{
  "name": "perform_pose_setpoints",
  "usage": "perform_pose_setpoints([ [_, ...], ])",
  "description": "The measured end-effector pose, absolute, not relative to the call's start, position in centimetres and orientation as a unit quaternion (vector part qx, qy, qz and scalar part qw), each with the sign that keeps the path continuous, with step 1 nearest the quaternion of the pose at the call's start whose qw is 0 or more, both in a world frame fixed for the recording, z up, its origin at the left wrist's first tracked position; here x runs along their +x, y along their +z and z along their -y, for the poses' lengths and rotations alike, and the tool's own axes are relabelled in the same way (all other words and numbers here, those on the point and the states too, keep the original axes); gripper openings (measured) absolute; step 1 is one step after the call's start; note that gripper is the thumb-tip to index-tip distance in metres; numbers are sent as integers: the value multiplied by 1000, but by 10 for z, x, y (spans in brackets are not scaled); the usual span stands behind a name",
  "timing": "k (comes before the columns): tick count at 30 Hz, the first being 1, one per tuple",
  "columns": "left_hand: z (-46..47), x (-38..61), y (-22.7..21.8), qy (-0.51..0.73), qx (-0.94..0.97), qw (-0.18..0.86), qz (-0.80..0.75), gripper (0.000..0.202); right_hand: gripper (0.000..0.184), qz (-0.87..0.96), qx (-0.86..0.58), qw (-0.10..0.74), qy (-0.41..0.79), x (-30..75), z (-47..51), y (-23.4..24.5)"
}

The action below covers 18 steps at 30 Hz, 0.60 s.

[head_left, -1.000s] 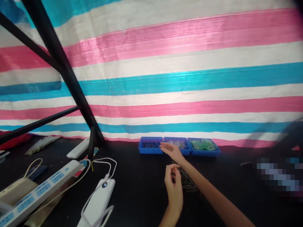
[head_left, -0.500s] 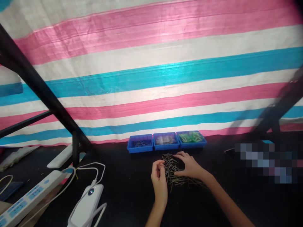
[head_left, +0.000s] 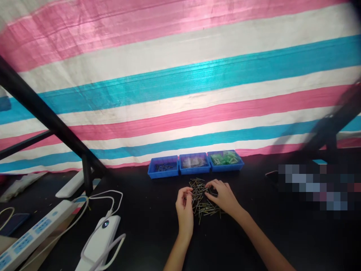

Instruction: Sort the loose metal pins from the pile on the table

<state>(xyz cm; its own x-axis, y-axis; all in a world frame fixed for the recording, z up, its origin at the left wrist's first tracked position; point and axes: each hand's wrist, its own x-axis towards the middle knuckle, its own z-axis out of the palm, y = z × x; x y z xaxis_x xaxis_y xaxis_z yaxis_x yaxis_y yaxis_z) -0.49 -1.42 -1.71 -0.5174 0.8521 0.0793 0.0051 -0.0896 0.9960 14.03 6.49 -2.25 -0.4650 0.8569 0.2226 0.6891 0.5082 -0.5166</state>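
A loose pile of thin metal pieces, like long nails or screws (head_left: 204, 207), lies on the black table between my hands. My left hand (head_left: 184, 212) is at the pile's left edge, its fingers curled in toward the thumb. Whatever it may hold is too small to make out. Over the pile's right side reaches my right hand (head_left: 225, 197), thumb and forefinger apart with the tips among the pieces. Behind the pile stand three blue trays in a row: the left tray (head_left: 163, 174) with dark thin pieces, the middle tray (head_left: 195, 171) with clear plastic, the right tray (head_left: 227, 167) with green and whitish pieces.
To the left lie a white power bank (head_left: 98, 241) with a looped cable and a long white power strip (head_left: 36, 233). Black metal frame legs (head_left: 56, 120) slant up at both sides. A striped sheet (head_left: 180, 90) hangs behind the table. A blurred patch covers the right side.
My right hand's thumb and forefinger have drawn closer together over the pile. My left hand stays curled at the pile's left edge. The whole view has shifted slightly.
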Motion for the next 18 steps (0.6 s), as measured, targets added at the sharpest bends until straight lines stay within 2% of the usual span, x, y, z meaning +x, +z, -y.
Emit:
perform_pose_setpoints([
  [3,14,-5,-17,635,368,333,-593,13,10,838,-450,247,183,142,-66,-23],
  [12,14,-4,-16,622,374,340,-598,14,18,852,-431,252,158,143,-69,-31],
  [18,12,-6,-18,617,378,339,-602,14,21,852,-419,252,186,141,-67,-29],
])
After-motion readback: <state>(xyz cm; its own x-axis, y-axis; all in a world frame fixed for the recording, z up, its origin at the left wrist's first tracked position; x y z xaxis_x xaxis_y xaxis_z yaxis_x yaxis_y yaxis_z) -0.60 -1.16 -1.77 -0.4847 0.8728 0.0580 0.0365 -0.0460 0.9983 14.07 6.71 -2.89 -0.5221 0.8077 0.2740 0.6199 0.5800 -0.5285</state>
